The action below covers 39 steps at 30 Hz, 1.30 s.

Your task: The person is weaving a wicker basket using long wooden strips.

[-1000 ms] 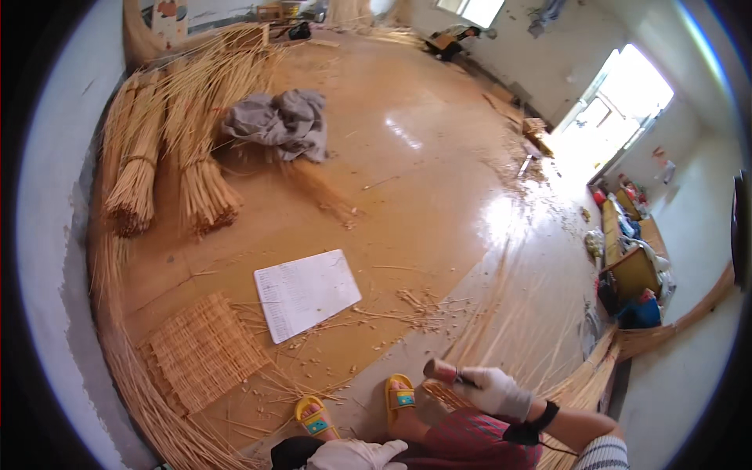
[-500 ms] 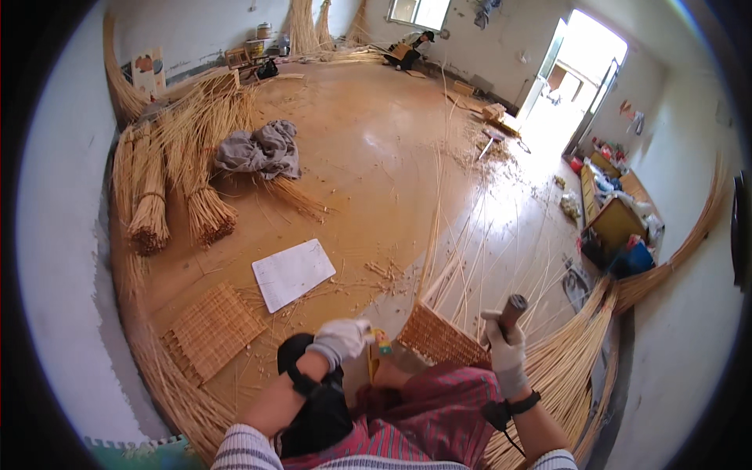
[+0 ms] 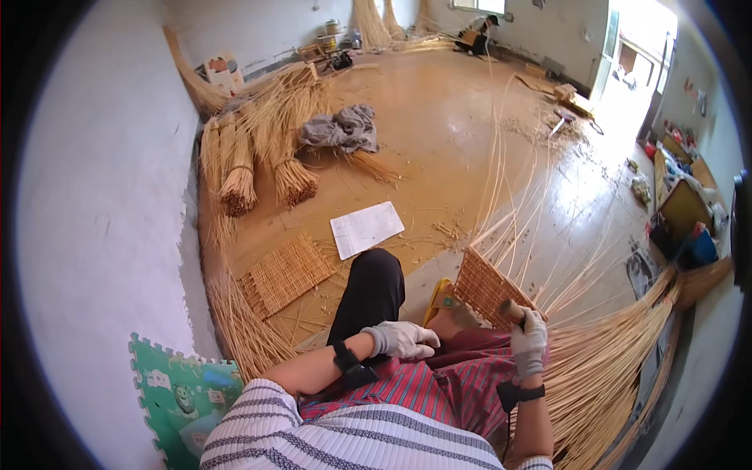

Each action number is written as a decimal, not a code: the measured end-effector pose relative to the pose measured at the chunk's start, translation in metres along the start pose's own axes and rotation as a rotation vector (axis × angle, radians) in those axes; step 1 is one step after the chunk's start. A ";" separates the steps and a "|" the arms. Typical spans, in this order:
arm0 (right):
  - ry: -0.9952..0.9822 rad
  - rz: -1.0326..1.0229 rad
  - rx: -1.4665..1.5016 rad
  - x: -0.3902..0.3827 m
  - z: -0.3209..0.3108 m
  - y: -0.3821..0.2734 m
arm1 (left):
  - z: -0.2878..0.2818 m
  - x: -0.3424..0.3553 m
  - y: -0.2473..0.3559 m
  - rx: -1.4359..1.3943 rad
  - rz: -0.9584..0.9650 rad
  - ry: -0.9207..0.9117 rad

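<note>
My left hand (image 3: pixel 403 339), in a pale work glove, hovers over my lap with its fingers stretched out and nothing visible in it. My right hand (image 3: pixel 529 342), also gloved, is closed round a brown cylindrical wooden tool handle (image 3: pixel 512 312), one end pointing up; the tool's other end is hidden. Just beyond the right hand stands a partly woven wicker panel (image 3: pixel 489 288), long loose strands fanning up from it. It leans near my foot in a yellow slipper (image 3: pixel 437 301). Striped red cloth (image 3: pixel 407 389) covers my lap.
A flat woven mat (image 3: pixel 288 274) and a white board (image 3: pixel 366 229) lie on the floor ahead. Tied wicker bundles (image 3: pixel 294 182) and a grey cloth (image 3: pixel 345 129) sit farther left. Loose rods (image 3: pixel 619 368) spread at my right. Another person (image 3: pixel 476 37) crouches by the far wall.
The view has swung left, so the room sits farther right in it. My left hand has drawn back from near my foot to over my lap. The right hand keeps its hold.
</note>
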State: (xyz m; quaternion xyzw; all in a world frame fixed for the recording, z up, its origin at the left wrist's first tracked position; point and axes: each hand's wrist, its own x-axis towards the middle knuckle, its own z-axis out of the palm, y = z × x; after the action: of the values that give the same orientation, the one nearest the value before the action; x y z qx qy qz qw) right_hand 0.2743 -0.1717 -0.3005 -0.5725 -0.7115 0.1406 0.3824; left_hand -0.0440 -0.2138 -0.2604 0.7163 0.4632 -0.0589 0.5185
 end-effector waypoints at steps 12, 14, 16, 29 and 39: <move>-0.079 0.200 -0.605 0.070 0.078 0.106 | 0.054 0.127 -0.100 1.168 -0.159 -0.128; -0.231 0.214 -0.749 0.083 0.104 0.119 | 0.098 0.156 -0.137 0.808 -0.134 -0.334; -0.353 0.195 -0.928 0.093 0.111 0.115 | 0.101 0.156 -0.147 0.574 0.000 -0.386; -0.165 0.005 -0.771 0.188 -0.028 0.024 | -0.087 0.079 -0.142 -0.268 0.011 0.670; 0.186 -0.110 -0.864 -0.014 -0.173 -0.111 | 0.088 0.155 -0.154 0.659 0.012 -0.313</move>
State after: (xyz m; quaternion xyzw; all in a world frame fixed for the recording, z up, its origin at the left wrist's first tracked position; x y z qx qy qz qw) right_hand 0.3183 -0.2598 -0.1191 -0.6511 -0.6971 -0.2423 0.1773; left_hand -0.0335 -0.1859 -0.4941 0.8298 0.3302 -0.3111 0.3250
